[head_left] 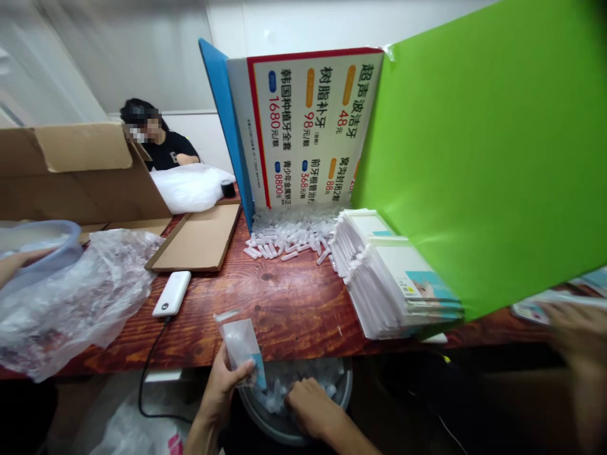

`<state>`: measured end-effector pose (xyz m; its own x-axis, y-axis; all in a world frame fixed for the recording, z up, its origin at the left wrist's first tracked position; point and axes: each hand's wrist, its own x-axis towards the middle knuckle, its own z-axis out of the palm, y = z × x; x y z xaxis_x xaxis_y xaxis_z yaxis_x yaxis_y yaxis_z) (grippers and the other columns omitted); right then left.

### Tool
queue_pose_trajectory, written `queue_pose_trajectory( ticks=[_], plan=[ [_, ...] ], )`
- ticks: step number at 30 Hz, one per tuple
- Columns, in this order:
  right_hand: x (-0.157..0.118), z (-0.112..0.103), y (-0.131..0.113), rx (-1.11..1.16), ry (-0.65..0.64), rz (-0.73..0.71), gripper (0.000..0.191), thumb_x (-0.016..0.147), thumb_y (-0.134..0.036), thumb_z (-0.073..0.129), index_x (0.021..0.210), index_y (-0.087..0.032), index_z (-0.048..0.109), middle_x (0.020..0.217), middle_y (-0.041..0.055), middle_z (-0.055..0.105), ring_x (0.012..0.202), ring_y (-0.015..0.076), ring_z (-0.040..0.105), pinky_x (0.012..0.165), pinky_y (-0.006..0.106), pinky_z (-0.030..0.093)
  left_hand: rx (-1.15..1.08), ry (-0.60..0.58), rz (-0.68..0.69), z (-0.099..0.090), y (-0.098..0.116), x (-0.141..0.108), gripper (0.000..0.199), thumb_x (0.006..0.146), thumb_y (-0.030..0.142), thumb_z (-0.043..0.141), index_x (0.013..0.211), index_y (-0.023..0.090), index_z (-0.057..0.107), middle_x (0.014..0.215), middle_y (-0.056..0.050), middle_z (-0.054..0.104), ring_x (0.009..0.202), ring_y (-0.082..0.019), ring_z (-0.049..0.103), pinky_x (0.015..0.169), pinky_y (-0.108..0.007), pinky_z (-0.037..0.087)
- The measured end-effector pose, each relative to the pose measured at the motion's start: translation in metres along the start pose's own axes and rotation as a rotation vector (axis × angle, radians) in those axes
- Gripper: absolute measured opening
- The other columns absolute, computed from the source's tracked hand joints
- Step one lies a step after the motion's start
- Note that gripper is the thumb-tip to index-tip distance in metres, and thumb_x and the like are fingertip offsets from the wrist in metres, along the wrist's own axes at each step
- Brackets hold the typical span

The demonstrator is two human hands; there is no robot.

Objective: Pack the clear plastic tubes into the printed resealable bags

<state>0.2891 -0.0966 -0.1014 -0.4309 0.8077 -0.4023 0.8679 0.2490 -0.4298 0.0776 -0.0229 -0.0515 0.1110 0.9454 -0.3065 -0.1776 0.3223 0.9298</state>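
Observation:
My left hand (222, 382) grips a clear plastic packet (241, 341) with a white and blue card in it, its thumb pressed on the front near the lower end. The packet is tilted over the table's front edge. Below the edge stands a round grey bucket (348, 392) holding small translucent plastic pieces (272, 395). My right hand (310, 401) reaches down into this bucket with curled fingers; its fingertips and anything between them are hidden.
Stacked white and blue packets (379, 291) stand beside a green board (478, 151). Small clear tubes (294, 237) lie heaped by a printed panel (308, 133). Leftward are a white power bank (172, 294), cardboard tray (196, 240) and plastic bag (109, 272). Other people's hands (581, 341) show at both sides.

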Motion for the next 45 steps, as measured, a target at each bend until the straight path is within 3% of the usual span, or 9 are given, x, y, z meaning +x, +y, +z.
queue_pose_trajectory(
  ticks=[6, 12, 17, 21, 24, 27, 34, 39, 45],
  plan=[
    [-0.004, -0.009, 0.017, 0.082, 0.019, -0.056, 0.03, 0.077, -0.021, 0.067, 0.107, -0.021, 0.069, 0.113, 0.0074, 0.07, 0.101, 0.0263, 0.07, 0.083, 0.029, 0.05, -0.009, -0.014, -0.005, -0.006, -0.008, 0.0, 0.078, 0.06, 0.035, 0.092, 0.123, 0.01, 0.053, 0.111, -0.013, 0.072, 0.096, -0.025, 0.067, 0.082, -0.029, 0.054],
    [0.002, 0.018, 0.009, -0.005, -0.031, 0.077, 0.044, 0.085, 0.002, 0.043, 0.12, -0.01, 0.067, 0.139, 0.0225, 0.058, 0.124, 0.0327, 0.058, 0.104, 0.043, 0.043, -0.071, -0.141, -0.071, 0.002, -0.012, 0.002, 0.085, 0.058, 0.03, 0.093, 0.129, 0.011, 0.05, 0.126, -0.019, 0.067, 0.108, -0.031, 0.065, 0.089, -0.033, 0.052],
    [-0.002, 0.007, 0.012, 0.167, 0.047, 0.007, 0.035, 0.081, -0.016, 0.065, 0.116, -0.016, 0.066, 0.134, 0.0166, 0.061, 0.124, 0.0318, 0.056, 0.105, 0.039, 0.043, -0.042, -0.232, -0.067, -0.001, -0.012, 0.004, 0.092, 0.06, 0.039, 0.093, 0.134, 0.012, 0.046, 0.127, -0.019, 0.067, 0.111, -0.032, 0.064, 0.092, -0.034, 0.051],
    [-0.007, -0.024, 0.013, 0.632, 0.268, -0.061, 0.019, 0.093, -0.03, 0.056, 0.11, -0.022, 0.057, 0.11, 0.0071, 0.069, 0.106, 0.0214, 0.064, 0.096, 0.032, 0.048, -0.051, -0.38, -0.107, -0.004, -0.008, 0.002, 0.093, 0.059, 0.043, 0.093, 0.135, 0.014, 0.048, 0.124, -0.017, 0.068, 0.111, -0.033, 0.064, 0.092, -0.036, 0.051],
    [-0.001, -0.047, 0.012, 1.028, 0.369, -0.062, 0.027, 0.099, -0.048, 0.048, 0.108, -0.023, 0.052, 0.085, -0.0001, 0.068, 0.068, 0.0148, 0.067, 0.065, 0.025, 0.053, -0.047, -0.485, -0.153, 0.0, -0.003, 0.0, 0.096, 0.053, 0.04, 0.096, 0.134, 0.015, 0.053, 0.126, -0.017, 0.067, 0.117, -0.036, 0.061, 0.097, -0.038, 0.048],
    [0.005, -0.071, 0.013, 1.176, 0.396, -0.011, 0.039, 0.091, -0.057, 0.057, 0.103, -0.02, 0.06, 0.069, -0.0052, 0.06, 0.038, 0.0065, 0.043, 0.037, 0.019, 0.031, -0.001, -0.515, -0.18, 0.005, 0.005, -0.001, 0.096, 0.049, 0.039, 0.098, 0.132, 0.016, 0.056, 0.128, -0.015, 0.066, 0.119, -0.036, 0.059, 0.099, -0.038, 0.047],
    [-0.008, -0.115, 0.023, 1.091, 0.253, -0.265, 0.025, 0.091, -0.037, 0.059, 0.092, -0.017, 0.073, 0.085, 0.0041, 0.072, 0.085, 0.0209, 0.069, 0.085, 0.033, 0.052, 0.091, -0.589, -0.218, 0.004, 0.013, 0.002, 0.087, 0.052, 0.042, 0.096, 0.128, 0.017, 0.061, 0.12, -0.01, 0.069, 0.112, -0.031, 0.06, 0.092, -0.034, 0.046],
    [0.001, -0.1, 0.027, 1.261, 0.18, -0.084, 0.027, 0.076, -0.04, 0.077, 0.083, -0.016, 0.067, 0.067, -0.002, 0.068, 0.057, 0.0138, 0.063, 0.057, 0.023, 0.045, 0.084, -0.634, -0.225, 0.006, 0.02, -0.002, 0.076, 0.06, 0.06, 0.088, 0.117, 0.014, 0.067, 0.103, -0.008, 0.069, 0.09, -0.022, 0.061, 0.075, -0.024, 0.043],
    [0.017, -0.083, 0.013, 1.233, 0.073, -0.148, 0.034, 0.057, -0.043, 0.09, 0.065, -0.013, 0.077, 0.06, -0.0009, 0.065, 0.058, 0.0105, 0.052, 0.057, 0.021, 0.037, 0.187, -0.632, -0.245, 0.011, 0.021, -0.007, 0.066, 0.063, 0.057, 0.087, 0.108, 0.012, 0.069, 0.093, -0.005, 0.067, 0.08, -0.017, 0.056, 0.067, -0.02, 0.04]
  ],
)
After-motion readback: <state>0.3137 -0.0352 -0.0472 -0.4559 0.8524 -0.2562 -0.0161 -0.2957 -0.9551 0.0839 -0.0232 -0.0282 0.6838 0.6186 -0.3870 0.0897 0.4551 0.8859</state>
